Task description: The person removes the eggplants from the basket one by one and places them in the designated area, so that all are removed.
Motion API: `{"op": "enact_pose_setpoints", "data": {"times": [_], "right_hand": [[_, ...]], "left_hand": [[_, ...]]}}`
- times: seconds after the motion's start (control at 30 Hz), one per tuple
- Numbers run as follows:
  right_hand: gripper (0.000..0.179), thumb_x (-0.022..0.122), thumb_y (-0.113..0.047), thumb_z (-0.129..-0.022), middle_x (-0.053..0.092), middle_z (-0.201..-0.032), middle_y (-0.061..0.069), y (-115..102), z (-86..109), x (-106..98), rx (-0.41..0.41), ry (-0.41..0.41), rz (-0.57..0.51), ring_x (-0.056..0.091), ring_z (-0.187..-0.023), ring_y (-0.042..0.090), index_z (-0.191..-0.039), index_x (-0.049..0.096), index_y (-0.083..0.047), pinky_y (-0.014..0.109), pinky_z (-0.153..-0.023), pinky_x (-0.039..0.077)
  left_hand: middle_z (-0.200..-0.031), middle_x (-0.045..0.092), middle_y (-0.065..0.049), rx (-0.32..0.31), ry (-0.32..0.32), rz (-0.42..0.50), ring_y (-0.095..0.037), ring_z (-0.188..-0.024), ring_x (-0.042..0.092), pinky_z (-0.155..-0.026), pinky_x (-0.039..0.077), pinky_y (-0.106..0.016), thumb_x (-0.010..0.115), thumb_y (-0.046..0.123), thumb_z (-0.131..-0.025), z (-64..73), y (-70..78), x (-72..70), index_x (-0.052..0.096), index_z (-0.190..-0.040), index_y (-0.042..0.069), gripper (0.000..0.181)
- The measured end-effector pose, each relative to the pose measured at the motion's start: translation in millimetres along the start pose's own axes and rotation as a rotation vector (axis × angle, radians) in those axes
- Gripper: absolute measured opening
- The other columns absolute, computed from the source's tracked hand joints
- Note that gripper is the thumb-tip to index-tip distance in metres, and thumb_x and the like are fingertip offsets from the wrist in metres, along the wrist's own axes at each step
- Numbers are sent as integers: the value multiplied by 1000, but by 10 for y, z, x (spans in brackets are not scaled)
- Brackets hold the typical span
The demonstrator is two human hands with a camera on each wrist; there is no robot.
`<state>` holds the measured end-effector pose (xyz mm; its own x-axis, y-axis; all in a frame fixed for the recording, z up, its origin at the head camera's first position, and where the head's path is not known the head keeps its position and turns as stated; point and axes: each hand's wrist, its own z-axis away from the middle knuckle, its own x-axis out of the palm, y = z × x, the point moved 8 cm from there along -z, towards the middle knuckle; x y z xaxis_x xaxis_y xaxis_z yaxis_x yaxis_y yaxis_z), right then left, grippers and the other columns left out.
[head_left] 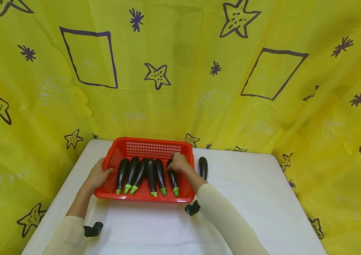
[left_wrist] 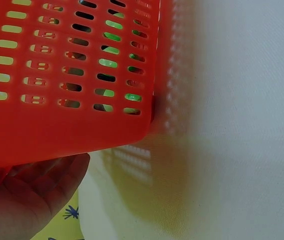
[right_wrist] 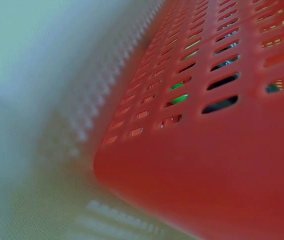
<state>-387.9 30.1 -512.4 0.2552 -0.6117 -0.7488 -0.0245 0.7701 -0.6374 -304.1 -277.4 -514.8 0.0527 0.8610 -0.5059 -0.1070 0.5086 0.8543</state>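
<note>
Yellow sheeting, printed with dark starfish, bursts and four-sided outlines, hangs behind and to both sides of a white table. Toward the table's far left sits a red perforated plastic basket, wider than it is deep. Two arms in cream sleeves reach in from the near side. At the basket's left end, a person's left hand grips the rim, thumb on top. Their right hand reaches inside at the right, its fingers closed around the far end of a dark, glossy eggplant with a green tip pointing near. Five similar eggplants lie side by side to its left; a seventh eggplant rests on the table, just right of the basket.
</note>
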Motion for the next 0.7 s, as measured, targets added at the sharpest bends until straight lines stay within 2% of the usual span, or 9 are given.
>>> {"op": "enact_pose_setpoints", "data": {"times": [0.13,0.23,0.37,0.43,0.53,0.7], "right_hand": [[64,91,-3,-76,66,-129,25,5,2,20,4,-13,-2,62,-116,38,-134,65,5,44,-96,55],[66,90,-1,-77,65,-131,24,-7,7,19,-8,-10,-21,61,-110,33,-138,66,-1,42,-92,55],[58,89,0,-78,65,-127,24,-28,25,-17,-22,4,-63,60,-103,31,-132,71,-4,40,-86,57],[54,89,0,-78,65,-127,25,-30,31,-37,-25,12,-78,62,-107,33,-129,72,-3,41,-87,58],[54,89,0,-77,65,-127,25,-31,51,-58,-33,10,-97,62,-109,35,-127,71,-1,41,-89,57],[56,90,2,-73,67,-119,23,-36,95,-71,-64,-4,-116,63,-103,33,-125,69,1,41,-88,57]], "left_hand": [[-133,49,-40,6,2,3,-47,-108,60,-85,59,-53,50,1,-105,1,-1,-3,23,-152,-18,58],[-132,49,-41,11,6,4,-46,-107,61,-84,59,-52,50,1,-105,0,1,-11,23,-151,-19,57],[-133,48,-41,10,2,12,-47,-107,61,-83,60,-53,49,1,-105,2,7,-16,22,-152,-19,58],[-133,48,-41,13,1,15,-48,-108,61,-83,60,-53,49,1,-105,3,12,-16,22,-152,-19,58],[-132,48,-42,17,1,16,-48,-108,61,-83,59,-53,49,0,-105,0,13,-13,22,-151,-19,57],[-133,48,-42,14,1,11,-49,-109,60,-84,59,-54,49,0,-105,-2,1,0,22,-151,-19,57]]}}
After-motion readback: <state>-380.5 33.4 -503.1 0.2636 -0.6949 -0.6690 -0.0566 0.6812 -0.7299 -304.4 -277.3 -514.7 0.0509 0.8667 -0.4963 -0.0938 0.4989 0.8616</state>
